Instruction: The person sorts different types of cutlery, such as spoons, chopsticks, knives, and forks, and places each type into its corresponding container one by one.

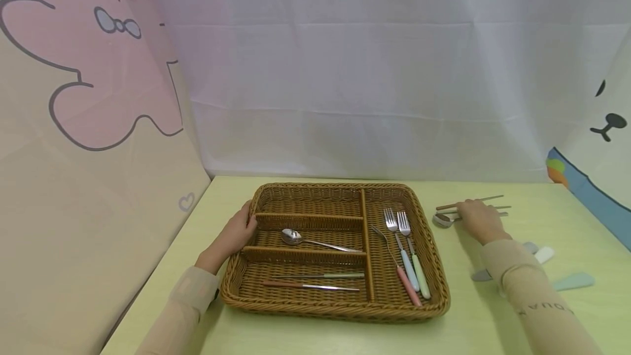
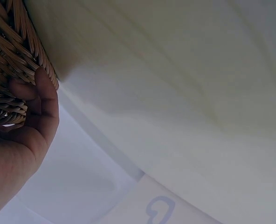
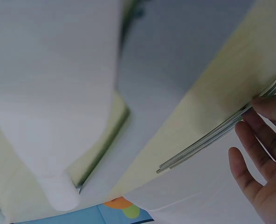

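Observation:
My left hand grips the left rim of a brown wicker cutlery basket; the left wrist view shows its fingers curled at the woven edge. Right of the basket, my right hand is low over a spoon and brown-ended chopsticks. In the right wrist view its thumb and forefinger pinch at the thin metal handles, while the other fingers stay loose. The hand partly covers these pieces in the head view. One metal spoon lies in the basket's middle left compartment.
Two chopsticks lie in the front compartment. Several forks with coloured handles fill the right one. Near my right forearm are knives, one with a pale green end and a white piece. A white curtain hangs behind the table.

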{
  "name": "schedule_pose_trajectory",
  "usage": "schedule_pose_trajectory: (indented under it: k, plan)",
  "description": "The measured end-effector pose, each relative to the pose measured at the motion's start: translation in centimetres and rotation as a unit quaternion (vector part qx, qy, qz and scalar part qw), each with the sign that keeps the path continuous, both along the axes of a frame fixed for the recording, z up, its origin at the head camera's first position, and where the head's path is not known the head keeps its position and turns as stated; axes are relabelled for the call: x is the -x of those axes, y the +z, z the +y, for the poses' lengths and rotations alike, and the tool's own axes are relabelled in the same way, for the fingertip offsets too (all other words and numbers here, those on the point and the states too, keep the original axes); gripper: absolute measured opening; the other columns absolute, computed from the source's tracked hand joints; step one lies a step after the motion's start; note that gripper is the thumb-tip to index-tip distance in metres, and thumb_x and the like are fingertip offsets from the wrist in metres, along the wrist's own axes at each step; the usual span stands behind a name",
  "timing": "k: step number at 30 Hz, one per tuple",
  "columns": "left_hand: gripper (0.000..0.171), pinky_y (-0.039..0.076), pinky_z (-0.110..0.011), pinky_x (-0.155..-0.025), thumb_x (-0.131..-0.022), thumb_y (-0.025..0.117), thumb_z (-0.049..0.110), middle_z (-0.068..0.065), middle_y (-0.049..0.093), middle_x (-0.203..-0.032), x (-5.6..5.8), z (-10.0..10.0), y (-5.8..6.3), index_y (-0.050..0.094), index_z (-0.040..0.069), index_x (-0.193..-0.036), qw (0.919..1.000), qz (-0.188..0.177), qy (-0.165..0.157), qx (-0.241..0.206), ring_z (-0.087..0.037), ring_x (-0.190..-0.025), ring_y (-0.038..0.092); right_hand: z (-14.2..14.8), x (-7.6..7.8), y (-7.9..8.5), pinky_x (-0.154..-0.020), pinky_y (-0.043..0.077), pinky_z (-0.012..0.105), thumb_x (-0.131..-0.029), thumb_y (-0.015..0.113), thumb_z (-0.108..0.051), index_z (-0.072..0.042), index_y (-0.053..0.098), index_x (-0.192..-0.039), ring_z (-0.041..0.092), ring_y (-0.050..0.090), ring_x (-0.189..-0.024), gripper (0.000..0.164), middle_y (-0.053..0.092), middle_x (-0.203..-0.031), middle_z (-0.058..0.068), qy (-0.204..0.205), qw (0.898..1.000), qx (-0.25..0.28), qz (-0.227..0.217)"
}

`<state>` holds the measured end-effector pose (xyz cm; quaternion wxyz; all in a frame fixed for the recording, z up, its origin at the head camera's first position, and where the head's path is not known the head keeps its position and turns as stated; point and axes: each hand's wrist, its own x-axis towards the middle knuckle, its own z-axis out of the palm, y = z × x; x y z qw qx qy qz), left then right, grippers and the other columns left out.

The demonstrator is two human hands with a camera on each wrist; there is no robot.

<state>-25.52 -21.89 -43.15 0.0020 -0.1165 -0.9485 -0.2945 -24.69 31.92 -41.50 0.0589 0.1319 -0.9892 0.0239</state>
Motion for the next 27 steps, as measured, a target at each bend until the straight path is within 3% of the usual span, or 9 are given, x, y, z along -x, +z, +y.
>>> schedule_pose_trajectory:
  k: [6,13,16,23,27]
  plan:
    - [0.057,0.034,-0.06,-0.101,-0.098,0.031,0.019,-0.034,0.027,-0.142,0.09,-0.03,-0.06,0.009,-0.009,-0.142,1.0,0.002,-0.002,-0.006,-0.045,-0.126,0.031,0.13,0.11,-0.3,-0.056,0.053,0.052,-0.077,0.059,0.006,0.001,0.062,-0.077,0.032,0.057,-0.064,0.007,0.062,-0.07,0.016,0.002,1.0,-0.003,0.006]
    - [0.056,0.034,-0.06,-0.1,-0.098,0.031,0.018,-0.036,0.027,-0.141,0.2,-0.13,-0.12,0.009,-0.01,-0.141,1.0,0.005,-0.002,0.001,-0.046,-0.125,0.031,0.35,0.04,-0.57,-0.057,0.054,0.052,-0.077,0.061,0.003,-0.003,0.062,-0.112,0.035,0.059,-0.073,0.036,0.065,-0.083,0.019,0.007,1.0,-0.003,0.004]
    - [0.057,0.034,-0.06,-0.1,-0.098,0.031,0.019,-0.035,0.027,-0.141,0.18,-0.12,-0.09,0.009,-0.009,-0.141,1.0,0.002,0.0,-0.001,-0.045,-0.125,0.032,0.45,-0.04,-0.59,-0.056,0.055,0.05,-0.075,0.064,0.0,-0.003,0.062,-0.11,0.034,0.059,-0.074,0.036,0.065,-0.083,0.018,0.016,1.0,-0.002,0.005]
    - [0.057,0.035,-0.06,-0.1,-0.097,0.031,0.019,-0.035,0.027,-0.141,0.05,-0.06,-0.02,0.008,-0.009,-0.142,1.0,-0.001,-0.002,-0.005,-0.045,-0.125,0.032,0.46,-0.3,-0.3,-0.055,0.054,0.045,-0.069,0.07,0.0,-0.003,0.059,-0.082,0.027,0.058,-0.068,0.018,0.063,-0.076,0.01,0.04,0.999,-0.007,0.003]
    - [0.057,0.035,-0.06,-0.1,-0.097,0.031,0.019,-0.035,0.028,-0.141,0.06,-0.05,0.01,0.008,-0.009,-0.142,1.0,0.001,-0.003,-0.005,-0.045,-0.125,0.032,0.57,-0.38,-0.17,-0.052,0.053,0.04,-0.07,0.068,0.002,-0.003,0.058,-0.082,0.022,0.056,-0.061,0.017,0.06,-0.073,0.007,0.047,0.999,-0.002,0.004]
